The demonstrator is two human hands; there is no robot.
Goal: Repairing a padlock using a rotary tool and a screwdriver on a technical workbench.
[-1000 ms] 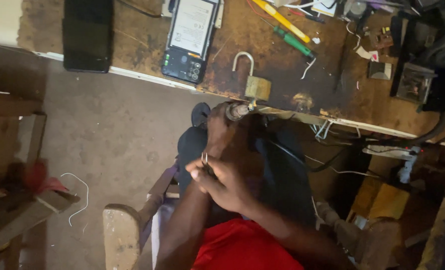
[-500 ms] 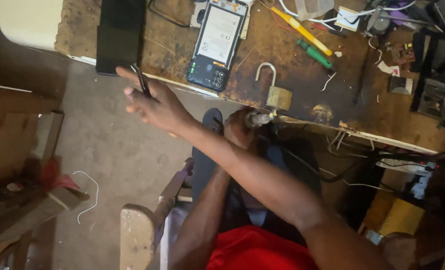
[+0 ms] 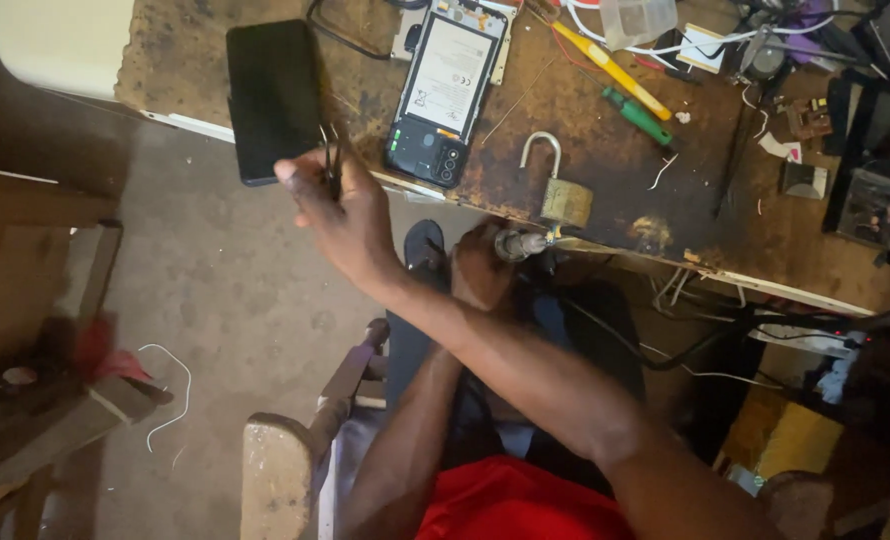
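Observation:
My right hand (image 3: 340,215) reaches across to the left, pinched shut on thin metal tweezers (image 3: 330,160). It hovers at the workbench's front edge (image 3: 605,160), just below a black phone (image 3: 275,100) lying face up and left of an opened phone (image 3: 440,90) with its battery showing. My left hand (image 3: 480,265) stays low by the bench edge, under the right forearm. It grips a short metal-tipped tool (image 3: 520,243), whose tip points right toward a brass padlock (image 3: 562,195).
On the bench lie a yellow screwdriver (image 3: 610,70), a green screwdriver (image 3: 640,115), a clear plastic cup (image 3: 635,20), wires and small electronic parts at the right. Cables hang beneath the bench. A wooden stool (image 3: 280,470) stands below, with wooden furniture (image 3: 35,400) at the left.
My right hand has risen from my lap with the tweezers and swung up and left, ending near the black phone. The left hand has kept its place with the tool.

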